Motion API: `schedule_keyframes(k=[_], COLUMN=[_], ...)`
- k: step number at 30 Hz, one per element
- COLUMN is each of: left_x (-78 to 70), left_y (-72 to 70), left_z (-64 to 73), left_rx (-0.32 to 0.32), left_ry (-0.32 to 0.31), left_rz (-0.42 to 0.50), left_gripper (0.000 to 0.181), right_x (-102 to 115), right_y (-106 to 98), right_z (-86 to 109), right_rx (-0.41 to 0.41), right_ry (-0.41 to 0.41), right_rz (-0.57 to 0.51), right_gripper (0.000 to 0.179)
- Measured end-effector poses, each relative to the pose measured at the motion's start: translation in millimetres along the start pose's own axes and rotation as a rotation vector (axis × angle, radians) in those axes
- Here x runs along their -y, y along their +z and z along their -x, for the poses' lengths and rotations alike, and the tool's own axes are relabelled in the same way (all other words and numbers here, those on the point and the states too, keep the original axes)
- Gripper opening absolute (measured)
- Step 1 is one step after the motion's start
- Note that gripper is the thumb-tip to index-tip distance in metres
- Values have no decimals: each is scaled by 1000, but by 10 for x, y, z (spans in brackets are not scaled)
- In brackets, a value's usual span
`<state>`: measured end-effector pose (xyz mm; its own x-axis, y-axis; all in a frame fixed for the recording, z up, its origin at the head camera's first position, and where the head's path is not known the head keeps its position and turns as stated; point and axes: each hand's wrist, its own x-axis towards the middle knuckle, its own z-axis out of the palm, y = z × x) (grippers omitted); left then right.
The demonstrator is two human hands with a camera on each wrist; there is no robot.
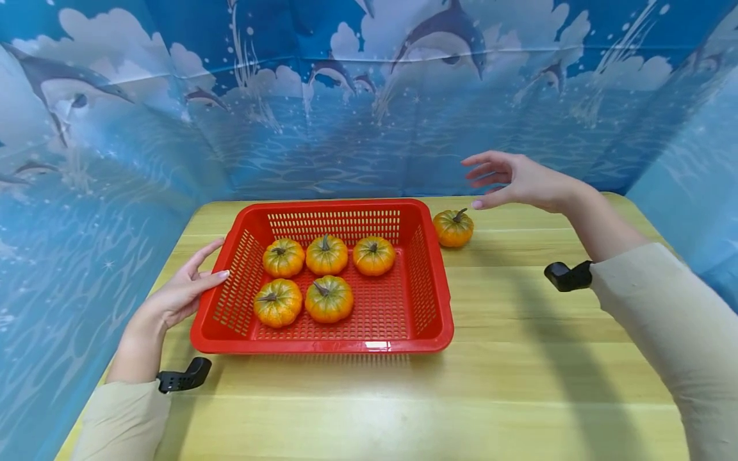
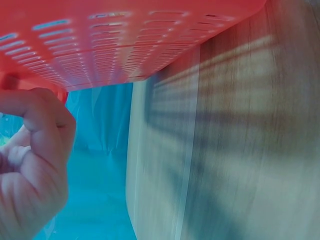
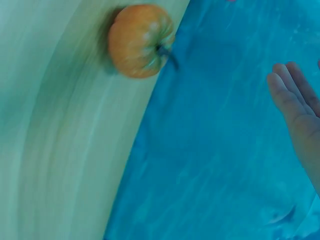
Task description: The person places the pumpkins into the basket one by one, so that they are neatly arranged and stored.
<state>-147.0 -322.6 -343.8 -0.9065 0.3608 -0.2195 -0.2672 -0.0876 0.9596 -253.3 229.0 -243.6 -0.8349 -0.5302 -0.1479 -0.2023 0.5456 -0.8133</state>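
A red plastic basket (image 1: 377,346) with slotted walls stands on the table and holds several small orange-green pumpkins (image 1: 327,299). At its left side, my left hand (image 1: 179,291) grips the rim, with the thumb over the edge. Bent fingers of that hand (image 2: 37,150) show against the basket wall (image 2: 110,45) in the left wrist view. One more pumpkin (image 1: 453,228) sits on the table just outside the basket's right rim. My right hand (image 1: 513,182) hovers above and right of this pumpkin (image 3: 140,42), its fingers loosely bent and holding nothing.
The pale wooden table (image 1: 519,378) extends to the right and front of the basket. A blue curtain (image 1: 346,147) printted with dolphins hangs behind the table and along both sides. Black wrist cameras (image 1: 567,276) are worn on both forearms.
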Motion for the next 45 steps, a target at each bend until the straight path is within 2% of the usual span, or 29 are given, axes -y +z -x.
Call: schedule_keyframes(k=[11, 17, 26, 34, 40, 45], left_x=[-6, -5, -11, -4, -3, 0], left_y=[7, 8, 15, 22, 20, 14], left_z=[8, 19, 12, 21, 10, 13], left_rx=[20, 24, 28, 5, 9, 14], left_ry=[12, 14, 19, 2, 5, 10], left_rz=[24, 36, 31, 9, 9, 21], left_gripper=[70, 70, 70, 71, 70, 71], right_x=[-467, -682, -976, -1137, -1210, -1256], right_y=[-3, 65, 196, 314, 419, 527], right_z=[131, 169, 174, 125, 64, -9], right_rx=[-57, -66, -83, -79, -87, -96], right_ry=[84, 125, 143, 148, 132, 153], right_rz=[-115, -120, -143, -152, -200, -223], right_gripper=[68, 72, 77, 78, 80, 83])
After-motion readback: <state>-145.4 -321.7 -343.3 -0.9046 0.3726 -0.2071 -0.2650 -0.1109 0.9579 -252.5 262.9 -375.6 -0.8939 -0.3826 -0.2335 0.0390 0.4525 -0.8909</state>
